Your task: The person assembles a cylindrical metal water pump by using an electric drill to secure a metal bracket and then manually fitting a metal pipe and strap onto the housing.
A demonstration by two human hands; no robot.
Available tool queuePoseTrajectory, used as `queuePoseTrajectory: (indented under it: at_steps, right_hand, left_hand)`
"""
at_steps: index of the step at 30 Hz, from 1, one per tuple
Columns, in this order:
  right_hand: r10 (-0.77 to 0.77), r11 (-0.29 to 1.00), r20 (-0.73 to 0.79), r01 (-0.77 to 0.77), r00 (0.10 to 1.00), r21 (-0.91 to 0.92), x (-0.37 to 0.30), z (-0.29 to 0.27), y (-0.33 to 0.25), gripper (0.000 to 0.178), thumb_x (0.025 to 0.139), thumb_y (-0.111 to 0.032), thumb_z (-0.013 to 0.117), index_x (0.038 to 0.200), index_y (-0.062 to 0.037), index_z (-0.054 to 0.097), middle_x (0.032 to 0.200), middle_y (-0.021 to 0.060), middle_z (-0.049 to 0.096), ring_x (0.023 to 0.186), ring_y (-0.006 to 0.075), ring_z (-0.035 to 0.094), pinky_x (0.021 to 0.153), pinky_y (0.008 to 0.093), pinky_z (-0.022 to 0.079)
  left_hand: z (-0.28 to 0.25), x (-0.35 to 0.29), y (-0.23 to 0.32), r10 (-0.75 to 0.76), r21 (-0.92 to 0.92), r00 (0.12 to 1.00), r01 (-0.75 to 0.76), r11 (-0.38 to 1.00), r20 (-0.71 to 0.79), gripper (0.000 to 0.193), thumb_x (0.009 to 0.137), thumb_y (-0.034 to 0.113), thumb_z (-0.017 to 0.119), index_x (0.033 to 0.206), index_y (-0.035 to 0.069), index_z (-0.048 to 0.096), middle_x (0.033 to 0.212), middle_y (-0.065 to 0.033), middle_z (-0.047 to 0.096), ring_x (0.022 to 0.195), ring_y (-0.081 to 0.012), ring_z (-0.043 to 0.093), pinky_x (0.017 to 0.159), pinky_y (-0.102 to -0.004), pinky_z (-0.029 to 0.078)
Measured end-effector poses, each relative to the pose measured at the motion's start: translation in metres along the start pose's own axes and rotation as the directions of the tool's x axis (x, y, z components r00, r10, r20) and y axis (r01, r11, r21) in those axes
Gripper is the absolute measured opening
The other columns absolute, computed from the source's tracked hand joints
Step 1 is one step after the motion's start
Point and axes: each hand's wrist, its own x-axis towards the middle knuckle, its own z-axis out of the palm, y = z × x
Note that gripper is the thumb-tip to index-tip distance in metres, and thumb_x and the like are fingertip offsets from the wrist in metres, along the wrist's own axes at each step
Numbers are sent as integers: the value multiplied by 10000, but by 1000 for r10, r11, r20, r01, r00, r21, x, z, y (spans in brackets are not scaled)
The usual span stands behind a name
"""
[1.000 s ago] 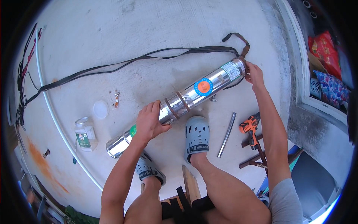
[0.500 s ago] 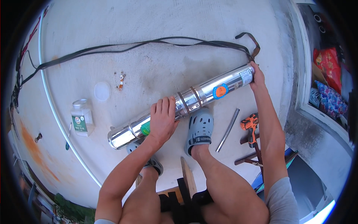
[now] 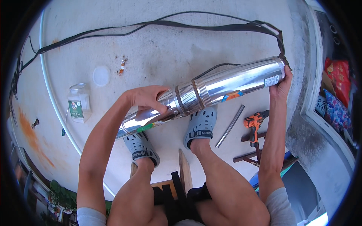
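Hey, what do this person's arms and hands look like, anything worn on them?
Both arms are bare from the short grey sleeves at the shoulders down. The left hand and right hand wear no gloves, and no watch, ring or bracelet shows on either wrist or on the fingers in view.

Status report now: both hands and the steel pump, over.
Left hand gripping steel pump near mesh band. Right hand holding its far end. Black cable behind, metal rod beside right shoe.
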Motion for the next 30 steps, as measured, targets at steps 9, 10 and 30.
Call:
queuePoseTrajectory:
  at_steps: [9, 10, 30]
  right_hand:
    - [-29, 998, 176, 20, 984, 55, -17, -19, 10, 615, 935, -432, 545, 1378, -6, 571, 1418, 227, 569, 1308, 361, 553, 1139, 476, 415]
    - [24, 996, 171, -38, 985, 81, -16, -15, 12, 631, 948, -458, 538, 1394, -13, 556, 1462, 230, 524, 1336, 360, 526, 1150, 481, 398]
    - [339, 934, -35, -332, 940, 134, 51, -5, 80, 590, 994, -521, 465, 1296, -45, 636, 1302, 146, 658, 1248, 312, 576, 1102, 479, 420]
  left_hand:
    - [38, -6, 7, 96, 276, 954, -14, 961, -285, 990, 500, 523, 883, 1291, 18, 566, 1094, -170, 680, 1008, -326, 669, 908, -386, 519]
    - [41, -12, 7, 85, 276, 954, -2, 961, -289, 990, 500, 523, 883, 1291, 18, 566, 1094, -170, 680, 1008, -326, 669, 908, -386, 519]
    - [96, -2, -24, 539, 670, 401, 378, 639, -740, 882, 539, 208, 886, 1313, 21, 508, 1152, -160, 577, 1072, -334, 568, 922, -449, 415]
